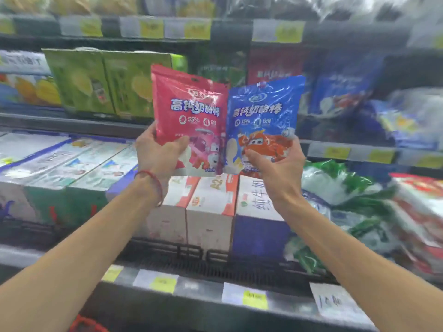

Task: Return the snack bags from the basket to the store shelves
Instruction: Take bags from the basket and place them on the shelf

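My left hand (159, 153) grips the lower left corner of a pink snack bag (191, 109), holding it upright in front of the shelves. Beside it, my right hand (275, 168) grips the bottom of a blue snack bag (263, 111) with an orange cartoon plane on it. The two bags touch edge to edge at mid-height. Similar blue bags (340, 89) lie on the middle shelf to the right, behind the held ones. A red basket rim (84, 324) shows at the bottom left edge.
Green boxes (96, 82) stand on the middle shelf at left. Milk cartons (211, 207) fill the lower shelf under my hands, with green and white bags (340, 200) and red bags (419, 207) to the right. Yellow price tags (163, 283) line the shelf edges.
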{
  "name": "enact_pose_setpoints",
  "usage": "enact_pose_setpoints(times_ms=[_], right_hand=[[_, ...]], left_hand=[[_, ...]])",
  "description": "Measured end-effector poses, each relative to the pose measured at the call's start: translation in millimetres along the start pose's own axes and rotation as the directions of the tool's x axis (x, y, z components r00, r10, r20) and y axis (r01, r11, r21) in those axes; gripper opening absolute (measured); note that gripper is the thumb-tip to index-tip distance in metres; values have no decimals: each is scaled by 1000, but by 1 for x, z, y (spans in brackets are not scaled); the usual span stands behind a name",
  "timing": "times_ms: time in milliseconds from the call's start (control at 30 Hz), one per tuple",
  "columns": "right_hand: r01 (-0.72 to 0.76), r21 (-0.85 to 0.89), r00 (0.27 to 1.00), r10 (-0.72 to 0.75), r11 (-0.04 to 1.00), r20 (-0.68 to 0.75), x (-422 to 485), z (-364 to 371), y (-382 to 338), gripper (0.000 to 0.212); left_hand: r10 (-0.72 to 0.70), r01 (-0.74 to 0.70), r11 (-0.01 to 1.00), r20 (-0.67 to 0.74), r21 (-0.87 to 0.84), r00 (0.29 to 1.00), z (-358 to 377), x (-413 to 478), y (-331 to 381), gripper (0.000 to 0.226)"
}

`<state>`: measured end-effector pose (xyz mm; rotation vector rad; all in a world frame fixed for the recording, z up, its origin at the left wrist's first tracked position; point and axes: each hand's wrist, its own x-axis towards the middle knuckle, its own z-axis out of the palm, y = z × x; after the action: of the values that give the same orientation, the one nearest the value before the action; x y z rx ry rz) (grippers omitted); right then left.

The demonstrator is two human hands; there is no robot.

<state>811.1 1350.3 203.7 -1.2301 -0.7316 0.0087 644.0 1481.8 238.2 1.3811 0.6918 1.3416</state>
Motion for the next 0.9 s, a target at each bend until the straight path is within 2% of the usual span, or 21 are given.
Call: enact_pose_setpoints(times_ms=[200, 300, 433, 533, 667, 767, 900], right_hand=[[52, -60, 997, -56, 997, -56, 62, -42, -12, 60], [71, -137, 988, -88, 988, -126, 95, -61, -12, 66], [67, -99, 977, -85, 993, -194, 135, -84, -1, 61], [62, -118, 985, -79, 991, -150, 157, -101, 11, 59], [41, -245, 999, -49, 969, -25, 179, -127, 16, 67], [55, -357, 997, -34, 932, 65, 189, -145, 19, 64], [43, -440, 999, -44, 897, 10, 193, -155, 22, 69]], left_hand=[[49, -41, 997, 120, -72, 991, 70, 35, 12, 29], [45, -32, 996, 169, -81, 985, 103, 48, 6, 33], [-12, 31, 994, 186, -103, 982, 142, 68, -4, 18], [-12, 34, 994, 207, -107, 978, 168, 81, -11, 17], [-12, 30, 997, 248, -71, 969, 192, 93, -26, 13], [0, 3, 1000, 308, -9, 952, 200, 102, -32, 8], [18, -55, 994, 366, 92, 930, 201, 109, -36, 15]])
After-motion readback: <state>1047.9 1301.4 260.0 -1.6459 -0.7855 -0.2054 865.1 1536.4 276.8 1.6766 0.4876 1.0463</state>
